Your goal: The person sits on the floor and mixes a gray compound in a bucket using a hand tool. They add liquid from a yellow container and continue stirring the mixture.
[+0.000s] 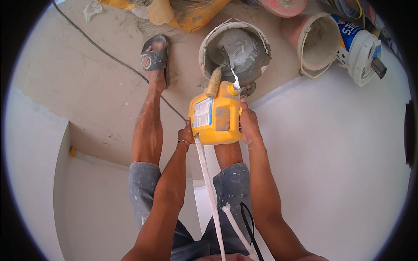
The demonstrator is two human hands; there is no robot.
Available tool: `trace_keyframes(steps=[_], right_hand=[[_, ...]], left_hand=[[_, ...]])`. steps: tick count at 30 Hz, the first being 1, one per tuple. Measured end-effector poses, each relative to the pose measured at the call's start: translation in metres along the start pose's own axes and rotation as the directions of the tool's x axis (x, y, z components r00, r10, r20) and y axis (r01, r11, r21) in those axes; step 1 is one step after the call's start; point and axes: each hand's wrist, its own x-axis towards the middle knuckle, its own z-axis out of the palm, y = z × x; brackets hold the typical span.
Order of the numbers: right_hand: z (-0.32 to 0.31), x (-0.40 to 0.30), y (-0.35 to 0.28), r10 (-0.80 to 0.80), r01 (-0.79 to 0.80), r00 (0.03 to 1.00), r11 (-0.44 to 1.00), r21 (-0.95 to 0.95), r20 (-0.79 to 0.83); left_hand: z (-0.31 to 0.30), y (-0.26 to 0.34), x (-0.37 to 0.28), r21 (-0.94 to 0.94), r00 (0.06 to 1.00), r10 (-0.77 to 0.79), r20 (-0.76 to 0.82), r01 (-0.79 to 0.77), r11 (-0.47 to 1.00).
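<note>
My left hand (185, 132) supports the left side of a yellow plastic jerrycan (225, 137) with a printed label. My right hand (249, 122) grips the can on its handle side. From the can's open spout a white liquid (235, 79) runs down into a bucket (203, 60) on the floor. Inside the bucket, wet grey material (238, 42) partly coats the wall, with a whiter patch on it. A tool with a wooden handle (214, 83) rests in the bucket, its handle sticking out over the near rim; its working end is unclear.
A dirty bucket (302, 40) with a wire handle lies tipped at the right, beside a white plastic bucket (359, 65). Yellow sacking (192, 16) lies at the top. A dark cable (107, 53) crosses the floor. White cords (209, 182) hang before me, near a white wall (326, 137).
</note>
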Motion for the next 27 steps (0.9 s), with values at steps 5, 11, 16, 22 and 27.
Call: trace_keyframes(steps=[5, 11, 16, 22, 27], right_hand=[[-0.002, 0.001, 0.002, -0.016, 0.016, 0.999, 1.000, 0.003, 0.030], [0.000, -0.002, 0.002, -0.049, 0.047, 0.998, 0.998, 0.051, 0.039], [-0.001, 0.000, 0.004, -0.046, 0.047, 0.999, 0.999, -0.024, 0.027], [0.005, -0.010, -0.001, -0.050, 0.050, 0.999, 0.998, -0.038, -0.001], [0.002, 0.000, 0.008, -0.063, 0.063, 0.998, 0.998, -0.004, 0.012]], left_hand=[[0.001, -0.004, 0.005, 0.002, 1.000, -0.013, 0.008, 0.012, 1.000], [0.003, 0.008, -0.010, -0.024, 0.999, -0.020, -0.029, 0.019, 1.000], [0.003, 0.008, -0.009, -0.023, 0.999, -0.035, 0.011, 0.035, 0.999], [0.011, -0.038, 0.046, -0.180, 0.996, 0.055, 0.070, -0.042, 0.983], [0.012, -0.040, 0.055, -0.126, 0.997, 0.024, 0.068, -0.015, 0.992]])
